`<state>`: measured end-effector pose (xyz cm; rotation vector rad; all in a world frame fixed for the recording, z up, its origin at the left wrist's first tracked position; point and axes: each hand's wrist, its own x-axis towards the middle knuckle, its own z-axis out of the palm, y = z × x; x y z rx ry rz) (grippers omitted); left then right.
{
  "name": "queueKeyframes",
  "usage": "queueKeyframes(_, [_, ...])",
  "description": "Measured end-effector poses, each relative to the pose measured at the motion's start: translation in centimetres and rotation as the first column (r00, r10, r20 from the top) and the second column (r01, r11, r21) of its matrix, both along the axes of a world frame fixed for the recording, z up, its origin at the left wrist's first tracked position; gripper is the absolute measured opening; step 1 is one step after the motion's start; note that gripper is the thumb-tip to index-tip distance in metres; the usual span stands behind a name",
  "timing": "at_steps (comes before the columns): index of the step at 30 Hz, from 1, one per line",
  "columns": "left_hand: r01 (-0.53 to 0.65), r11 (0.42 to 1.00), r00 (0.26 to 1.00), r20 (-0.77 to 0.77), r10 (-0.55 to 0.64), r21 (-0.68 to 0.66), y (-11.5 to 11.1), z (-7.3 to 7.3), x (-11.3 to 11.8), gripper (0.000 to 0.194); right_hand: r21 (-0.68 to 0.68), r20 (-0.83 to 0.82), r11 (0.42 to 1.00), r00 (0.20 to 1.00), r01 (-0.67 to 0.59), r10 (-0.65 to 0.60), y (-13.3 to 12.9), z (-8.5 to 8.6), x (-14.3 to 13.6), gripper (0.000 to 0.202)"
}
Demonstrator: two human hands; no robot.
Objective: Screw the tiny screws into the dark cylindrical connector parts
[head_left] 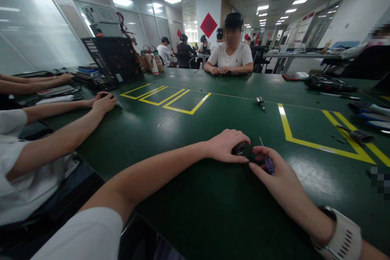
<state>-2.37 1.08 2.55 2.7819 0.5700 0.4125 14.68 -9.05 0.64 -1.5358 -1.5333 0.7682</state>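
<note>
In the head view my left hand point(227, 146) is closed round a dark cylindrical part point(240, 149), whose round metal-rimmed end faces right. Just to its right, my right hand point(271, 166) holds a small screwdriver point(269, 165) by its purple see-through handle, the thin shaft pointing up and away. The thumb and fingertips of the right hand come close to the left fingertips. Something small and dark lies between them, too unclear to name. Both hands are low over the green table point(195, 195).
A metal chuck-like part point(259, 101) lies beyond my hands. To the right are a dark cylinder with a shaft point(361, 136), small black pieces and yellow tape outlines point(329, 148). A co-worker's hands point(103, 101) work at left; another person point(231, 57) sits opposite.
</note>
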Motion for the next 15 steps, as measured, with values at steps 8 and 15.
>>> queueKeyframes(8, [-0.092, 0.992, 0.977, 0.186, 0.106, -0.083, 0.2, -0.2, -0.5, 0.037, 0.118, 0.282, 0.992, 0.959, -0.044, 0.009, 0.8, 0.1, -1.0, 0.051])
queueKeyframes(15, [-0.232, 0.972, 0.901, 0.369, 0.228, -0.035, 0.2, -0.7, -0.6, 0.035, 0.188, 0.623, 0.952, 0.779, -0.243, 0.076, 2.8, 0.8, -3.1, 0.037])
